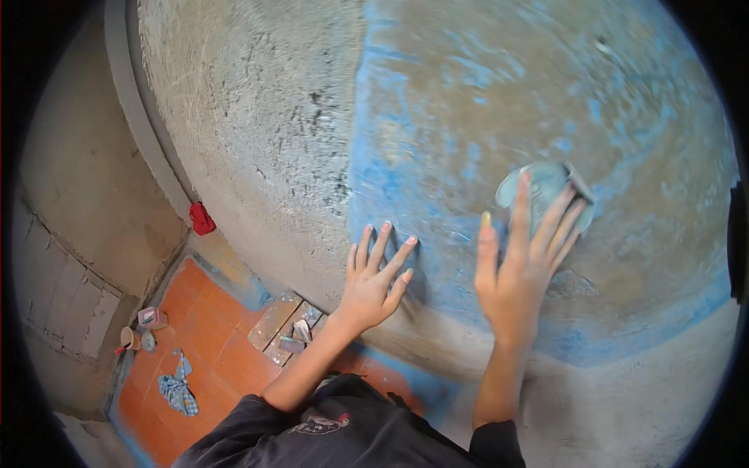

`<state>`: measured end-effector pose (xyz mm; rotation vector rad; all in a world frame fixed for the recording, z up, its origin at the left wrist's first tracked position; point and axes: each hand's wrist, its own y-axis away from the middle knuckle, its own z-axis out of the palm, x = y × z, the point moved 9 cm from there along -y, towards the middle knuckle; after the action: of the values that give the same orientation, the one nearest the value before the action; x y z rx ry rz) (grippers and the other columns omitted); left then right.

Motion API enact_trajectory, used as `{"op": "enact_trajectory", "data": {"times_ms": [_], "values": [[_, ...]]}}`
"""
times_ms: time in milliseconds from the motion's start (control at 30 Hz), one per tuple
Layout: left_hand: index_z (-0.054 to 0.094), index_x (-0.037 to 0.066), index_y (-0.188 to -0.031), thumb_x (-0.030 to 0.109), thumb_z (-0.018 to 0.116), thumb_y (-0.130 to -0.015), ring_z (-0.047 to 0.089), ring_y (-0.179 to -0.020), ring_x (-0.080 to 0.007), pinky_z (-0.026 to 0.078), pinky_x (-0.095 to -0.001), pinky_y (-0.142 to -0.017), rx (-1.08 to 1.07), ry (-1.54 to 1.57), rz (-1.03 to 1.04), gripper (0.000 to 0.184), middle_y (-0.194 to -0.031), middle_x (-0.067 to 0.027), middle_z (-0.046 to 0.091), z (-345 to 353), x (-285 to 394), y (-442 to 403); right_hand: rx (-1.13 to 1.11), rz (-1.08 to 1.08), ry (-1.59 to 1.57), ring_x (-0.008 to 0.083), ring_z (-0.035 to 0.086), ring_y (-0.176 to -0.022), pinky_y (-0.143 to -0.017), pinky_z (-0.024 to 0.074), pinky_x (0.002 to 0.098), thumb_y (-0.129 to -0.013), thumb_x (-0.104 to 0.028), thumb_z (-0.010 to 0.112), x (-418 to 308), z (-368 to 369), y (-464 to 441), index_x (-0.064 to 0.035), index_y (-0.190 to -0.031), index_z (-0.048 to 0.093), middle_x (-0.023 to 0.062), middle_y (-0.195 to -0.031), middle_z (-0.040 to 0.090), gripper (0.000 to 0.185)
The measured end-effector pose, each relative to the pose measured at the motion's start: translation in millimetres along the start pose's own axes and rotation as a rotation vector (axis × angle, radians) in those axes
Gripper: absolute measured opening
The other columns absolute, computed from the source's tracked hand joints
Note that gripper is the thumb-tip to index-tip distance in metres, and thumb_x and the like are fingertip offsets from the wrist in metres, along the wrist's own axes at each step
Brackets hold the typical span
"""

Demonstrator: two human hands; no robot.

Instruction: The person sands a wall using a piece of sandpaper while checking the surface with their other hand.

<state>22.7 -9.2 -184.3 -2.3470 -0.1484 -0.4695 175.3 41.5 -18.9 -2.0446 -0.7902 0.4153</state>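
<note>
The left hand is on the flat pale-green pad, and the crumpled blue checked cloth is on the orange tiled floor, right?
No, the right hand is on the pad, not the left hand, as the head view shows. The cloth is indeed on the floor.

At one o'clock, the smooth plaster patch (484, 101) is mottled brown streaked with bright blue; at eleven, the rough plaster wall (273, 70) is grey. The flat, pale blue-green pad (544, 185) sits past two. Toward eight, orange floor tiles (218, 335) surround a crumpled, blue-and-white checked cloth (179, 392). At six, the black fabric shirt (367, 441) bears a small stitched-looking emblem (316, 424), seemingly whitish with red.
</note>
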Motion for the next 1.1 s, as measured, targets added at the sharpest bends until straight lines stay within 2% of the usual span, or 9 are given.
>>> {"op": "enact_trajectory", "data": {"times_ms": [267,367,467,567,633,733,833,933,1100], "values": [[0.045,0.023,-0.153,0.036,0.054,-0.1,0.021,-0.147,-0.052,0.023,-0.0637,-0.114,-0.084,0.171,0.049,0.055,-0.164,-0.0204,0.025,13.9,-48.3,25.3,-0.265,-0.039,-0.011,0.0586,0.019,-0.145,-0.112,0.0162,0.0729,-0.096,-0.045,0.057,-89.9,110.0,66.9,-0.0227,-0.156,0.039,0.0333,-0.159,0.024,0.067],[0.044,0.022,-0.154,0.035,0.053,-0.101,0.02,-0.147,-0.0545,0.024,-0.0631,-0.114,-0.15,0.203,0.05,0.055,-0.164,-0.0211,0.023,17.7,-53.3,32.6,-0.219,0.036,0.109,0.0583,0.01,-0.148,-0.113,0.0145,0.0724,-0.098,-0.045,0.056,-80.4,67.1,20.3,-0.0171,-0.157,0.037,0.0344,-0.161,0.016,0.068],[0.042,0.021,-0.155,0.034,0.052,-0.102,0.019,-0.147,-0.055,0.024,-0.063,-0.113,-0.189,0.239,0.042,0.055,-0.164,-0.0214,0.022,23.4,-62.2,36.1,-0.103,0.021,0.143,0.0588,0.013,-0.147,-0.114,0.0154,0.0713,-0.096,-0.046,0.058,-65.2,43.2,-6.3,-0.0159,-0.157,0.037,0.0367,-0.159,0.017,0.071],[0.04,0.016,-0.156,0.031,0.051,-0.102,0.013,-0.148,-0.0564,0.02,-0.0627,-0.116,-0.231,0.282,0.033,0.056,-0.164,-0.0256,0.018,34.1,-64.7,42.0,-0.147,0.061,0.16,0.0588,0.014,-0.146,-0.115,0.0159,0.07,-0.097,-0.044,0.058,-67.7,84.0,40.3,-0.0159,-0.157,0.037,0.0377,-0.158,0.018,0.069],[0.039,0.016,-0.156,0.031,0.052,-0.103,0.012,-0.148,-0.0561,0.019,-0.0622,-0.117,-0.247,0.302,0.034,0.057,-0.164,-0.0257,0.017,35.3,-67.3,45.3,-0.228,0.188,-0.005,0.0615,0.02,-0.143,-0.112,0.0196,0.0717,-0.093,-0.041,0.062,-67.3,131.8,112.7,-0.0228,-0.156,0.039,0.0353,-0.156,0.027,0.069],[0.04,0.018,-0.156,0.031,0.053,-0.102,0.012,-0.149,-0.0546,0.021,-0.0607,-0.117,-0.278,0.294,0.025,0.057,-0.165,-0.0231,0.019,32.6,-68.7,42.2,-0.122,0.267,0.064,0.0596,0.019,-0.144,-0.116,0.0181,0.0671,-0.097,-0.037,0.057,-25.4,138.0,173.7,-0.0123,-0.156,0.037,0.0362,-0.157,0.025,0.067],[0.038,0.016,-0.156,0.031,0.053,-0.102,0.011,-0.148,-0.0566,0.02,-0.061,-0.117,-0.297,0.275,0.062,0.058,-0.164,-0.0267,0.018,31.0,-64.1,42.6,0.194,0.689,0.028,0.0569,0.017,-0.146,-0.12,0.015,0.0602,-0.103,-0.033,0.05,62.7,93.7,176.6,0.0015,-0.154,0.033,0.0369,-0.159,0.018,0.065],[0.037,0.014,-0.157,0.031,0.054,-0.101,0.003,-0.148,-0.0587,0.012,-0.0651,-0.116,-0.288,0.258,0.09,0.061,-0.164,-0.033,0.006,31.5,-49.0,42.4,0.456,0.967,-0.45,0.049,0.007,-0.152,-0.123,0.0096,0.0503,-0.108,-0.033,0.042,87.4,103.1,207.5,0.0052,-0.157,0.022,0.0341,-0.163,0.008,0.065],[0.037,0.012,-0.157,0.031,0.056,-0.1,-0.006,-0.148,-0.0584,0.006,-0.0675,-0.115,-0.231,0.272,0.18,0.062,-0.163,-0.0354,-0.002,31.3,-19.9,27.8,-0.333,0.697,0.072,0.0515,0.006,-0.151,-0.122,0.0111,0.0536,-0.107,-0.037,0.041,3.0,166.4,245.6,-0.0009,-0.16,0.015,0.0351,-0.162,0.007,0.069]]}}
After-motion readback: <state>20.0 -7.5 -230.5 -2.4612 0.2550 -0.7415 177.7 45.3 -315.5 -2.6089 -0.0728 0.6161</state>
